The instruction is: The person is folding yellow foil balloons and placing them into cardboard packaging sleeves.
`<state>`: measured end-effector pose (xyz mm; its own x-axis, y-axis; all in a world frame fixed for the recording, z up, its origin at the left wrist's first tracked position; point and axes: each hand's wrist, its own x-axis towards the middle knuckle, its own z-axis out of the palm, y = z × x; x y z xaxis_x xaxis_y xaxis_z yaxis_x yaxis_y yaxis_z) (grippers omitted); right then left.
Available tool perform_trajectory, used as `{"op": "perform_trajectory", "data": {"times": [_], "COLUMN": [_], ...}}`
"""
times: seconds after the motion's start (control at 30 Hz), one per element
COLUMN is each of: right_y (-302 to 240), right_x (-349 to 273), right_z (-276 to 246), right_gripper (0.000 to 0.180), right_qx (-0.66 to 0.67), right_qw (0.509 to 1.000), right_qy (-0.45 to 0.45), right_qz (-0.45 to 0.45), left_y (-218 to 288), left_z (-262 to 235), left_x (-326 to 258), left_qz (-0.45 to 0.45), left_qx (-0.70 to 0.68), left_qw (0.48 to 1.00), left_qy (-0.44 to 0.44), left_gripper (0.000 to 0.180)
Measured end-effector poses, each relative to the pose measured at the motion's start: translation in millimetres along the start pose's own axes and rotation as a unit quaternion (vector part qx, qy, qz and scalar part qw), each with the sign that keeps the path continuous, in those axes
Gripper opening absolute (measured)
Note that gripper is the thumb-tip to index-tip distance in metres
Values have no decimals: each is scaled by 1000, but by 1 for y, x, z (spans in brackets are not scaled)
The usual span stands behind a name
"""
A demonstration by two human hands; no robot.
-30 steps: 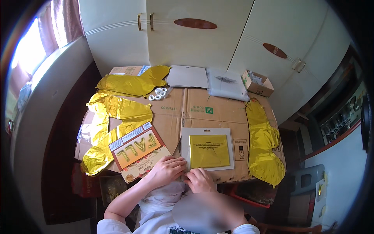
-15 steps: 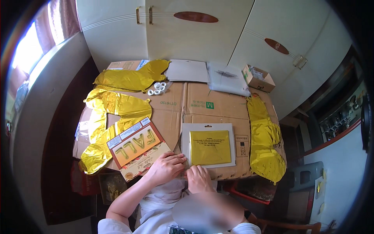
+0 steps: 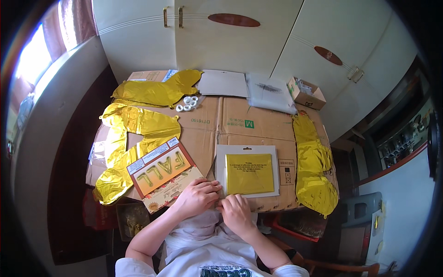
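In front of me a grey backing card (image 3: 247, 149) with a hang hole lies on the cardboard surface. On it rests a folded yellow-gold foil piece (image 3: 249, 174), apparently inside a clear bag with small print. My left hand (image 3: 199, 197) is closed, its fingers curled at the card's lower left corner, close to an orange and cream printed card (image 3: 167, 171) picturing gold balloon letters. Beside it my right hand (image 3: 236, 213) is closed too, fingertips at the card's bottom edge. Whatever the fingers of both hands pinch is too small to make out.
Flattened gold foil balloons lie at the left (image 3: 113, 161), back left (image 3: 147, 91) and right (image 3: 314, 166). Along the back are white tape rolls (image 3: 187, 107), grey cards (image 3: 223, 84), clear plastic bags (image 3: 269, 92) and a small box (image 3: 307, 95). Cabinets (image 3: 240, 41) stand behind.
My right hand has shifted very slightly up and left. My left hand stays nearly where it was, and the cards and foil lie unmoved.
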<state>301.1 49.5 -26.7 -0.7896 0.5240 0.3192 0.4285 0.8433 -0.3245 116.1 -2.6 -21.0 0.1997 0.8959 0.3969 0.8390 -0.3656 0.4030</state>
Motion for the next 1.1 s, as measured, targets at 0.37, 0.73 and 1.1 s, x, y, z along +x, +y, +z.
{"op": "perform_trajectory", "data": {"times": [0.37, 0.73, 1.1], "right_y": [1, 1, 79], "right_x": [-6, 0, -78], "right_z": [-4, 2, -51], "right_gripper": [10, 10, 7], "right_qx": [50, 35, 481], "right_qw": [997, 999, 822], "right_qy": [64, -6, 199], "right_qz": [9, 26, 232], "left_y": [-2, 0, 1], "left_z": [1, -2, -2], "left_x": [-1, -1, -2], "left_qz": [2, -3, -6], "left_qx": [-1, -2, -1], "left_qw": [1000, 1000, 1000], "left_qy": [0, -9, -16], "left_gripper": [15, 14, 13]}}
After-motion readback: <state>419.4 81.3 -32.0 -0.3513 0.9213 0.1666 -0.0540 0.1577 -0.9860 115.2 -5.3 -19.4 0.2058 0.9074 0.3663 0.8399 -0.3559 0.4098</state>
